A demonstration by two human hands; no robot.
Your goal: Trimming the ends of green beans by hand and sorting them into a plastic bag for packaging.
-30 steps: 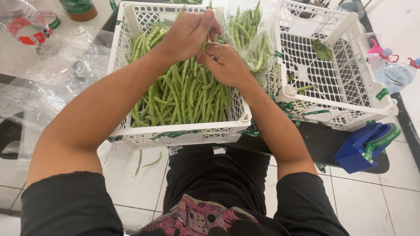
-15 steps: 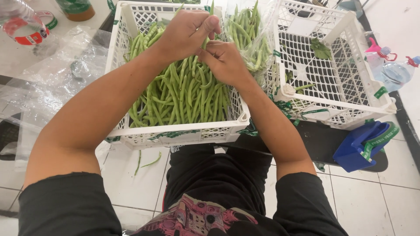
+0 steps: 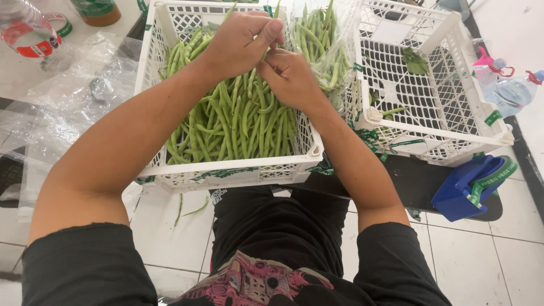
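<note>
Both hands work over the far end of a white plastic crate (image 3: 226, 173) that rests across the person's lap. The crate is filled with green beans (image 3: 238, 122), laid roughly lengthwise so they can be drawn out end first.

The left hand (image 3: 241, 42) is curled, with thumb and fingers (image 3: 271, 31) closed on the tips of a few beans. The right hand (image 3: 289, 76) sits just beside it, touching it, with the fingers pinched shut on the same small bunch. The two hands meet so that the bean ends can be aligned or nipped between them; which of the two cannot be told.

A clear plastic bag (image 3: 323, 42) holding more beans stands upright just right of the hands, within reach, between the full crate and a second white crate (image 3: 447, 136). That crate holds only a leaf and a stray bean.

A blue tape dispenser (image 3: 467, 190) lies on the floor at near right. Two loose beans (image 3: 192, 208) lie on the tiles under the full crate.
</note>
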